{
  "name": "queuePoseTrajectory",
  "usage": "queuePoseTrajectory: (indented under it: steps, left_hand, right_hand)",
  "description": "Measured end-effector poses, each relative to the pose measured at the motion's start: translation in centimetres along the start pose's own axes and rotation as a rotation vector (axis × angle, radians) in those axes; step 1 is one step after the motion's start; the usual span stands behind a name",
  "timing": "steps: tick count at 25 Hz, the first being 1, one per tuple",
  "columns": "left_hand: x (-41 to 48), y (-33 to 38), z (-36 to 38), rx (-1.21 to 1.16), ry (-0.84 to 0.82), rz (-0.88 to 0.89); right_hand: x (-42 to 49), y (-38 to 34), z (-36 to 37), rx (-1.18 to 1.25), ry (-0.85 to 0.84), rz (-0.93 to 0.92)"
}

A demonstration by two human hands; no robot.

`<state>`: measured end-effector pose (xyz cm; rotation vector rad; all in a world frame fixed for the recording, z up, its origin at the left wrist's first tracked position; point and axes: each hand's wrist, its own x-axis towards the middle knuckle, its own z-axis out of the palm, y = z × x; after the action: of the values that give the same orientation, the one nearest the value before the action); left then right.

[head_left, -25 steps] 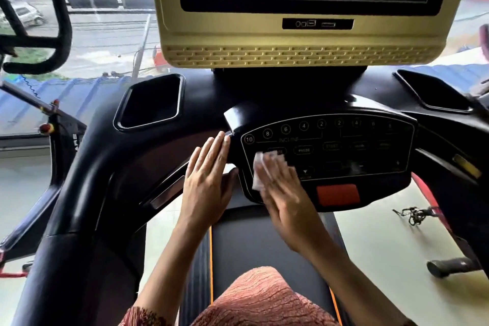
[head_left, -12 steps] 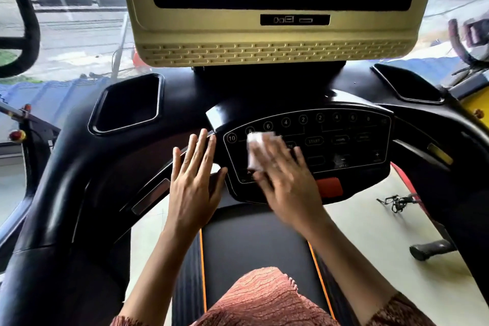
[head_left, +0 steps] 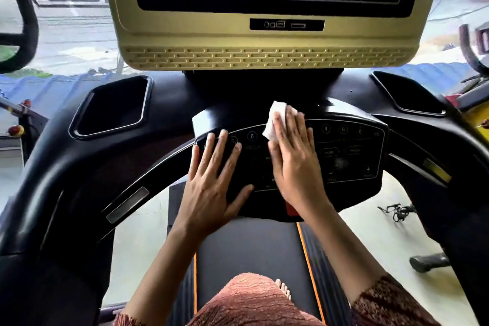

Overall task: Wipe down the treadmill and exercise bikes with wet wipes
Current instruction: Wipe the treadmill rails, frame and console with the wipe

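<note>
- My right hand (head_left: 296, 164) lies flat, fingers straight, pressing the wipe (head_left: 275, 120) onto the keypad's (head_left: 352, 156) top edge.
- My left hand (head_left: 211, 188) is flat on the keypad's left side, fingers spread, holding nothing.
- I see the belt (head_left: 251, 246) below both.

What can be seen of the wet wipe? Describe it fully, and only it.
The wet wipe is white, thin and soft-looking, bunched into a small folded pad with creased edges. It lies against the upper rim of the treadmill's black button panel, just right of the key marked 6. The right hand presses it down with straight fingers, covering its right part. Its left and top edges stick out past the fingertips. Nothing else visibly touches it.
</note>
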<state>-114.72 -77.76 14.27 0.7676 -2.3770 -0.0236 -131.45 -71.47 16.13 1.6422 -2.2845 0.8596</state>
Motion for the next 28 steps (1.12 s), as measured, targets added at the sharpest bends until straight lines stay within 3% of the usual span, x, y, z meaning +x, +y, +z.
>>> queuePoseTrajectory:
  steps: [4, 8, 13, 16, 20, 23, 25, 28]
  left_hand:
    - [-0.8, 1.9, 1.0, 0.08, -0.031, -0.042]
    - [-1.6, 2.4, 1.4, 0.107, -0.035, -0.101]
    - [-1.1, 2.5, 1.4, 0.116, -0.037, -0.088]
    - [-0.8, 2.7, 1.2, 0.108, -0.047, -0.085]
    - [-0.4, 3.5, 1.2, 0.083, -0.053, -0.113]
    - [0.4, 3.9, 1.4, 0.081, -0.051, -0.111]
    - [0.8, 4.0, 1.7, 0.098, -0.054, -0.104]
    - [1.6, 4.6, 2.0, 0.094, -0.068, -0.099]
  right_hand:
    - [-5.6, 1.9, -1.1, -0.028, -0.155, -0.228]
    - [-8.3, 3.1, -1.9, -0.085, -0.143, -0.088]
    - [-3.4, 2.1, -1.4, -0.062, -0.133, -0.239]
    - [1.2, 2.9, -1.5, -0.066, -0.038, -0.139]
    - [-1.9, 4.5, -2.0, -0.056, -0.004, 0.009]
    - [-3.7, 3.0, -1.4, -0.081, -0.069, -0.161]
    - [-1.2, 4.0, -1.5, -0.104, -0.023, -0.209]
    - [0.7, 8.1, -2.8, -0.061, 0.087, 0.015]
